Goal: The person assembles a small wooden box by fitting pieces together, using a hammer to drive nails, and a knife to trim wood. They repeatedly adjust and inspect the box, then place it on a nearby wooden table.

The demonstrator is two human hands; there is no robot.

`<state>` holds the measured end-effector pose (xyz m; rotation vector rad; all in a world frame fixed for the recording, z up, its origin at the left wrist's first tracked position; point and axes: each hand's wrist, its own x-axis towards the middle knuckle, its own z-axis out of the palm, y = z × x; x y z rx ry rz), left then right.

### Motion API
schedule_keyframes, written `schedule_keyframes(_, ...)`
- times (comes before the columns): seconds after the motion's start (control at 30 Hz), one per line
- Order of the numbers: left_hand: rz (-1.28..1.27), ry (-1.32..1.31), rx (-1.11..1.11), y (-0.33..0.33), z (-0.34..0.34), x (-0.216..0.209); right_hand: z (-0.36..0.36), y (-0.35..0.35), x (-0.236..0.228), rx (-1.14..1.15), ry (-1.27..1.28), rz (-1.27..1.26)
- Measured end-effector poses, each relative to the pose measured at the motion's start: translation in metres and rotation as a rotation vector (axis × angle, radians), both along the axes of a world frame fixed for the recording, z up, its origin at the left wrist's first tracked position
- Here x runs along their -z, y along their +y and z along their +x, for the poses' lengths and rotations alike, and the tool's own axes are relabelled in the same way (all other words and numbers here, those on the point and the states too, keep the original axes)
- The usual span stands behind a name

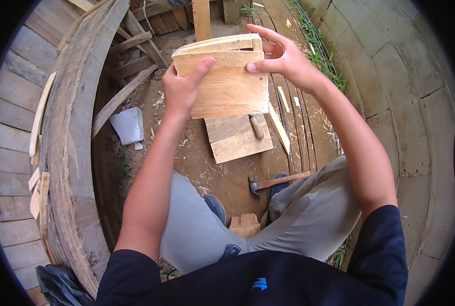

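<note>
Up in front of me is a small box-like piece of pale wooden boards (pixel 227 86), with a narrow gap along its upper edge. My left hand (pixel 181 89) grips its left side, thumb flat on the front board and fingers hidden behind. At the upper right corner my right hand (pixel 283 58) holds on, thumb on the front face, index finger stretched out past the top edge. Below it, on the ground, lie flat boards (pixel 240 148) with a wooden-handled tool (pixel 256 126) on them; its working end is hidden. A hammer (pixel 276 182) rests by my right foot.
A long weathered beam (pixel 74 153) runs along the left, with wood strips (pixel 43 115) on it. A pale stone block (pixel 128 126) lies beside it. Thin dark rods (pixel 301 132) and wood offcuts (pixel 279 127) lie near the block wall (pixel 406 102). A small wooden block (pixel 244 226) is between my feet.
</note>
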<state>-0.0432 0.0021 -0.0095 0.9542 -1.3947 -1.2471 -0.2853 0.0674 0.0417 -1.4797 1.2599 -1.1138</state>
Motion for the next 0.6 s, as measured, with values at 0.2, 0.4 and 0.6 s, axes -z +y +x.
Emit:
schedule_keyframes(0.2, -0.024, 0.056, 0.002, 0.001, 0.002, -0.001, -0.009, -0.002, 0.004, -0.008, 0.112, -0.001)
schedule_keyframes(0.4, -0.075, 0.081, 0.15, 0.0, 0.011, 0.0, -0.02, -0.013, 0.007, 0.098, -0.252, 0.136)
schedule_keyframes(0.6, -0.085, 0.084, 0.352, 0.02, 0.004, 0.001, -0.025, -0.019, 0.031, 0.088, 0.005, 0.018)
